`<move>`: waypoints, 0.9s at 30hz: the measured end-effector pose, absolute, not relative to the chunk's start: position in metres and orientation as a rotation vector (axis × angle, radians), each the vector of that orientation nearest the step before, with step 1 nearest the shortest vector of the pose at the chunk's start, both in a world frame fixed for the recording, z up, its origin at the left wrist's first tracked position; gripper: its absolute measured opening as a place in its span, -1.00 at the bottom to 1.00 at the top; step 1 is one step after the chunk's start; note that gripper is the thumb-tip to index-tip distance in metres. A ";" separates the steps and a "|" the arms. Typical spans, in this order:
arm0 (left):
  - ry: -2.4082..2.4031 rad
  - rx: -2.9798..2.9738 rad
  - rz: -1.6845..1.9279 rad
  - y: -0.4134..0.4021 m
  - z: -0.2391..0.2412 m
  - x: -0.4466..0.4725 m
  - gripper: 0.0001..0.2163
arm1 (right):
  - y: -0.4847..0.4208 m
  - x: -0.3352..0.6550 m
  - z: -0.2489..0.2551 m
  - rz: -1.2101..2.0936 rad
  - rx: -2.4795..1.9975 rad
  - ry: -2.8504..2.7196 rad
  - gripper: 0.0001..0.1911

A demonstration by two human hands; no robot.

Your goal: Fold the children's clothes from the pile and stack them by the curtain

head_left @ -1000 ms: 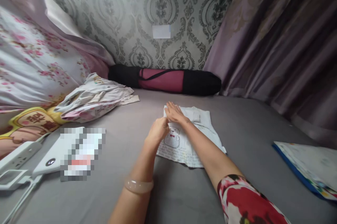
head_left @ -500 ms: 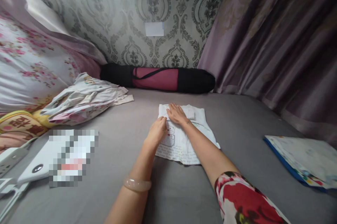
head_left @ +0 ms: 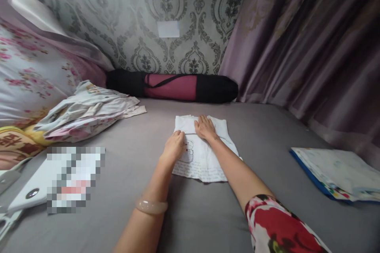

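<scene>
A white shirt with a line-drawn bear and rows of small lettering lies on the grey bed sheet, its upper part folded over. My right hand is open, pressed flat with fingers forward on the folded layer. At the shirt's left edge, my left hand is closed with its fingers curled on the cloth; the fingertips are partly hidden. A pale bangle circles my left forearm.
A pile of crumpled clothes sits at the left beside a floral pillow. Nearer is a white device, partly blurred out. A black and maroon roll bag lies along the wall. Folded cloth rests at the right.
My right hand has slid a little rightward across the shirt's folded layer, which now lies flatter and wider. My left hand stays at the left edge. The whole view has shifted slightly.
</scene>
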State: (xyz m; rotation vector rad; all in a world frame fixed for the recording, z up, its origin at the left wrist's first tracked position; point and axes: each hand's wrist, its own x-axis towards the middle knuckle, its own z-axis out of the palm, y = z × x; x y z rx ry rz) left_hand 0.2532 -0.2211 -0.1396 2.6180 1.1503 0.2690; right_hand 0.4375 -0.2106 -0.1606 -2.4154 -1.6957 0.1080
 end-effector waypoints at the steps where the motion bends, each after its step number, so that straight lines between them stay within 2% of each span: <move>1: 1.152 2.621 0.273 -0.221 -0.140 0.253 -0.73 | -0.210 0.438 -0.160 0.125 -2.408 -1.701 -0.35; 6: 1.163 2.617 0.250 -0.222 -0.139 0.253 -0.72 | -0.213 0.451 -0.147 0.244 -2.331 -1.683 -0.34; 9: 1.184 2.604 0.227 -0.221 -0.139 0.253 -0.74 | -0.218 0.462 -0.141 0.208 -2.360 -1.618 -0.34; 21: 1.232 2.637 0.302 -0.220 -0.146 0.255 -0.70 | -0.222 0.472 -0.155 0.181 -2.490 -1.598 -0.36; 27: 1.244 2.617 0.273 -0.223 -0.148 0.258 -0.64 | -0.233 0.438 -0.148 0.049 -2.242 -1.812 -0.40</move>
